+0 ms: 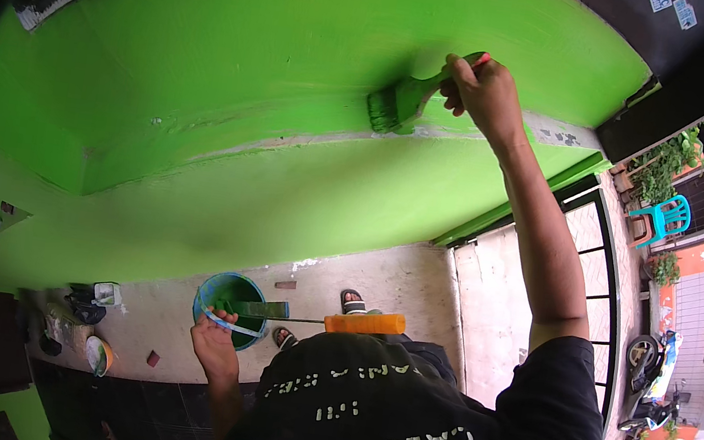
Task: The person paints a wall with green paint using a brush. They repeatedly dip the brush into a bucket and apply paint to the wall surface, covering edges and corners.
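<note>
My right hand grips a wide paintbrush by its paint-smeared handle. Green paint coats its bristles, which meet the green wall just above a ledge with bare grey patches. Lower down, my left hand holds the pale handle of a blue bucket that has green paint inside. Across the bucket's mouth lies a flat, paint-covered tool, its kind hard to tell. From the bucket a thin metal rod runs to an orange handle, close to my black shirt.
Below are my sandalled feet on a concrete floor. Black plastic bags and a tipped paint-stained container lie at the lower left. A black metal gate stands right; beyond it are a turquoise plastic chair and a motorcycle.
</note>
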Motion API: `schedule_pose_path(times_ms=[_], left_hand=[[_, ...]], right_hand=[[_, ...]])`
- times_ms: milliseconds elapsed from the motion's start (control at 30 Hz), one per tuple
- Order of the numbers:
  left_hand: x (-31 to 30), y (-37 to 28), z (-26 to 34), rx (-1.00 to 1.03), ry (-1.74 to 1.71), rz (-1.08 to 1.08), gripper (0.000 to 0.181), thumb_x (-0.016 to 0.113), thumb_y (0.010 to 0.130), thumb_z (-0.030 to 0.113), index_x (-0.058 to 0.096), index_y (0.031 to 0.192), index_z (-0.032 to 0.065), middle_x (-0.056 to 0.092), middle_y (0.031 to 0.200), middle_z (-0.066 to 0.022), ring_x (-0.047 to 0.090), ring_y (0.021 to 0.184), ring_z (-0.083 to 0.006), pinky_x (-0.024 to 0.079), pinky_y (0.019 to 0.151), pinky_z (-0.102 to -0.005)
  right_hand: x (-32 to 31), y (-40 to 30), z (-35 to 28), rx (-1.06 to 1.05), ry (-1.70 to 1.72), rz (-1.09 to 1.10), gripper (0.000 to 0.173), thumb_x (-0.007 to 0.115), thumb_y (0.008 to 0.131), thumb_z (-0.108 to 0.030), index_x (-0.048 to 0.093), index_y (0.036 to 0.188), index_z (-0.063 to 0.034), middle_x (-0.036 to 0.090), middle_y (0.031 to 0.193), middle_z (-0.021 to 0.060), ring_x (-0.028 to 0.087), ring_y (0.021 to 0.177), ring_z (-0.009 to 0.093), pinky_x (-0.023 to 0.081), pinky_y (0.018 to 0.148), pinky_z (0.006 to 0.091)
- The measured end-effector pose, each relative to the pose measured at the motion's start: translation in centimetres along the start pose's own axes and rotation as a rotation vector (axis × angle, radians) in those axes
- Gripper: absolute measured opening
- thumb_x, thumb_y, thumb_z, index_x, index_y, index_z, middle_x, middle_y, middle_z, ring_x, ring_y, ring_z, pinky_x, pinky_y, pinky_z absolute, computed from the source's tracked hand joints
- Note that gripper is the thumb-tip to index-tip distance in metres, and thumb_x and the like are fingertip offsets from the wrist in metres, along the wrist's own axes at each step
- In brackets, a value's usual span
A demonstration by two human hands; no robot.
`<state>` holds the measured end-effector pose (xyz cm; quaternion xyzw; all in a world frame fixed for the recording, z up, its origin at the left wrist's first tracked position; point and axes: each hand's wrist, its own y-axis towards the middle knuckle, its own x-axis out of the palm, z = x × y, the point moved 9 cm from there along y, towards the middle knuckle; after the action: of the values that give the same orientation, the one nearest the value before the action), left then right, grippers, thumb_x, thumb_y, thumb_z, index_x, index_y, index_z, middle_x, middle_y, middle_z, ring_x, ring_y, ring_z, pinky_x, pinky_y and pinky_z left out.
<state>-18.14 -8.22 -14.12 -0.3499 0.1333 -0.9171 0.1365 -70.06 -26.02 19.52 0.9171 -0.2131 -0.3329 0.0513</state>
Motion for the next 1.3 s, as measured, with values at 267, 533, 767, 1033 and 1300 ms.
schedule_pose_path(times_ms=[267, 533, 767, 1033, 1300], left_hand=[[-2.7, -0.1, -0.8, -0.013, -0.025, 0.070, 0.036, 0.052, 0.096, 0.026, 0.053, 0.120, -0.0002, 0.060, 0.105, -0.0141, 0.060, 0.100, -0.0264, 0.047, 0.101, -0.0473], [-3.1, -0.1, -0.9, -0.008, -0.016, 0.123, 0.031, 0.049, 0.099, 0.028, 0.054, 0.113, -0.0001, 0.059, 0.103, -0.0131, 0.058, 0.101, -0.0265, 0.046, 0.102, -0.0478], [-2.7, -0.1, -1.2, -0.025, -0.018, 0.100, 0.031, 0.048, 0.100, 0.028, 0.054, 0.111, 0.0003, 0.058, 0.103, -0.0127, 0.058, 0.099, -0.0268, 0.046, 0.101, -0.0470], [-3.8, -0.9, -1.8, -0.030, -0.025, 0.093, 0.031, 0.052, 0.098, 0.029, 0.054, 0.111, 0.0009, 0.058, 0.103, -0.0132, 0.058, 0.101, -0.0272, 0.046, 0.101, -0.0473], [-3.7, -0.1, -2.7, -0.035, -0.055, 0.089, 0.027, 0.051, 0.098, 0.026, 0.057, 0.111, 0.0033, 0.063, 0.099, -0.0124, 0.061, 0.097, -0.0280, 0.047, 0.099, -0.0484]], right_hand=[[-15.5, -0.3, 4.3, -0.069, -0.684, 0.230, 0.040, 0.059, 0.100, -0.034, 0.071, 0.083, 0.0001, 0.069, 0.065, 0.0164, 0.071, 0.059, 0.028, 0.057, 0.064, 0.0407], [8.7, -7.0, -10.5, -0.703, -0.718, -0.050, 0.026, 0.062, 0.099, -0.022, 0.062, 0.084, -0.0005, 0.067, 0.075, 0.0169, 0.067, 0.066, 0.037, 0.056, 0.064, 0.0458], [15.8, -11.1, -19.1, -1.067, -0.194, -0.315, 0.025, 0.064, 0.099, -0.025, 0.070, 0.103, -0.0008, 0.071, 0.090, 0.0152, 0.070, 0.080, 0.034, 0.058, 0.072, 0.0427], [0.8, -5.2, -6.0, -0.604, -0.319, -0.286, 0.023, 0.068, 0.099, -0.024, 0.072, 0.112, -0.0055, 0.075, 0.101, 0.0127, 0.074, 0.089, 0.026, 0.060, 0.076, 0.0365], [-5.2, -3.5, -1.3, -0.446, -0.762, -0.203, 0.021, 0.063, 0.100, -0.020, 0.070, 0.101, 0.0000, 0.073, 0.092, 0.0159, 0.071, 0.075, 0.030, 0.057, 0.071, 0.0388]])
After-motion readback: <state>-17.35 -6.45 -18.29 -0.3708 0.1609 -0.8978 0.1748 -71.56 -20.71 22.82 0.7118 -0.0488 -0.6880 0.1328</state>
